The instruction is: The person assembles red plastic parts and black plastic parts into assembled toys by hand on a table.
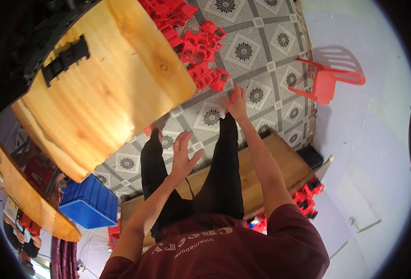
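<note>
My right hand (236,107) reaches forward and low beside the heap of red plastic parts (200,46) on the floor. Its thumb and fingers are apart. A bit of something red (233,96) shows between them; whether the hand touches it, I cannot tell. My left hand (182,158) hangs above my left leg with its fingers spread and nothing in it. To the left stands a wooden table (121,69), with a long black plastic part (66,59) lying on it.
Black parts (10,51) are massed past the table's far-left edge. A blue crate (89,202) stands below it. A wooden bench (256,176) is behind my legs, with more red and black parts (305,200) at its right. A red chair (324,83) is by the wall.
</note>
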`<state>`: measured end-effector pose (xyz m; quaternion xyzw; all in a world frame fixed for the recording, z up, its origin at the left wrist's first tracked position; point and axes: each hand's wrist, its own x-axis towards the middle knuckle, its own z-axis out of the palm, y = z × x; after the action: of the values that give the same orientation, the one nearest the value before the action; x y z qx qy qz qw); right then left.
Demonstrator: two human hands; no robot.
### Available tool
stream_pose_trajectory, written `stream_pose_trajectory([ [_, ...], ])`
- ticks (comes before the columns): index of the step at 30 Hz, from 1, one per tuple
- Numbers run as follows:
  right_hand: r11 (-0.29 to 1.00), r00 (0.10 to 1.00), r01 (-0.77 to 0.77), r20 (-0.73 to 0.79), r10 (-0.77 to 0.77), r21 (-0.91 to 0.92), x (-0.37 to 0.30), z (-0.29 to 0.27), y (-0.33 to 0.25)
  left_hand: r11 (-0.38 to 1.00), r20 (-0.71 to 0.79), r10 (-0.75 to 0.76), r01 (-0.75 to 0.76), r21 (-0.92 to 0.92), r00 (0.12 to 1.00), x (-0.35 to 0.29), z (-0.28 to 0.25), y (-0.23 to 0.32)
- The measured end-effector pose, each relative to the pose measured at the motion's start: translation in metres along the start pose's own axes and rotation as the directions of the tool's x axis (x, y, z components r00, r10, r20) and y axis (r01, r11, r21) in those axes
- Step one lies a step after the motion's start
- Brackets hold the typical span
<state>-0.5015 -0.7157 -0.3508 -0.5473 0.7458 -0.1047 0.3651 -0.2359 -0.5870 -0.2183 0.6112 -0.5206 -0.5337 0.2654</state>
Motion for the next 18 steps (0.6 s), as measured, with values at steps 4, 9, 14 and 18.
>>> stream_pose_trajectory([
  [4,0.958,0.975,0.090,0.222,-0.028,-0.274,0.161,0.025,0.018,0.305,0.228,-0.812,0.724,-0.618,0.537,0.105,0.099,-0.089],
  [9,0.749,0.908,0.408,0.314,-0.276,-0.521,0.373,0.087,0.024,0.044,0.131,-0.931,0.459,-0.887,0.341,0.238,0.187,-0.239],
  [14,0.661,0.858,0.489,0.452,-0.245,-0.569,0.418,0.144,0.011,-0.054,0.251,-0.858,0.408,-0.911,0.447,0.298,0.209,-0.312],
  [18,0.643,0.839,0.495,0.514,-0.179,-0.585,0.389,0.149,0.059,0.169,-0.080,-0.978,0.505,-0.846,0.193,0.342,0.246,-0.293],
])
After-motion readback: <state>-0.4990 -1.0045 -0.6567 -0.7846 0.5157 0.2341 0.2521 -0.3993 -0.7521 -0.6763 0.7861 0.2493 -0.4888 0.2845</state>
